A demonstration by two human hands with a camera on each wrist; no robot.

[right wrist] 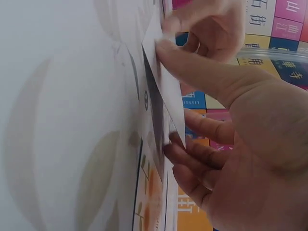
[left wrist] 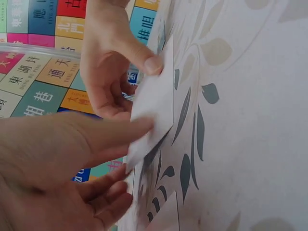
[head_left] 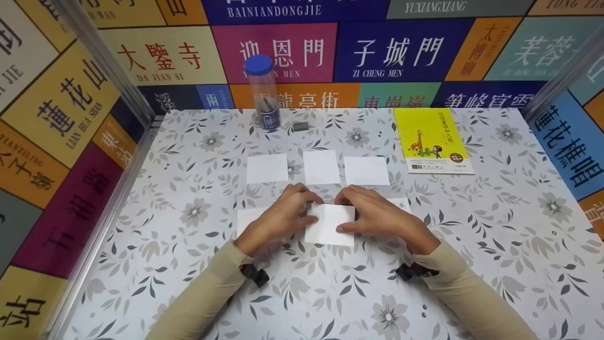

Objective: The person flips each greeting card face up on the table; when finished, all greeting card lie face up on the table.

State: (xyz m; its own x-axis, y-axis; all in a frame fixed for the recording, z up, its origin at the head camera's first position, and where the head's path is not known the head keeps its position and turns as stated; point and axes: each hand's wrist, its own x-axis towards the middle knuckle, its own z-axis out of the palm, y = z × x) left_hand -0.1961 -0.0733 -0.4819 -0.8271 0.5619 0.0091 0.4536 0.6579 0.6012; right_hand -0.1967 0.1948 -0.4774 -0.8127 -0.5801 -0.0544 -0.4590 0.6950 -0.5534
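Both hands, the left hand [head_left: 278, 219] and right hand [head_left: 377, 217], are pinching the white card [head_left: 330, 224] off the counter [head_left: 472, 245], risking creasing it if their pulls are differing.

Paper card [head_left: 330, 224]: thin, matt white. Worktop [head_left: 472, 226]: smooth floral-print covering, slight sheen. Tube [head_left: 265, 94] at rear edge: clear plastic, blue cap. Booklet [head_left: 433, 140]: glossy cover.

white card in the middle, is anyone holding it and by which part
Yes. Both hands pinch the white card by its side edges: the left hand on its left edge, the right hand on its right edge, thumbs on top and fingers beneath, tilting it off the table.
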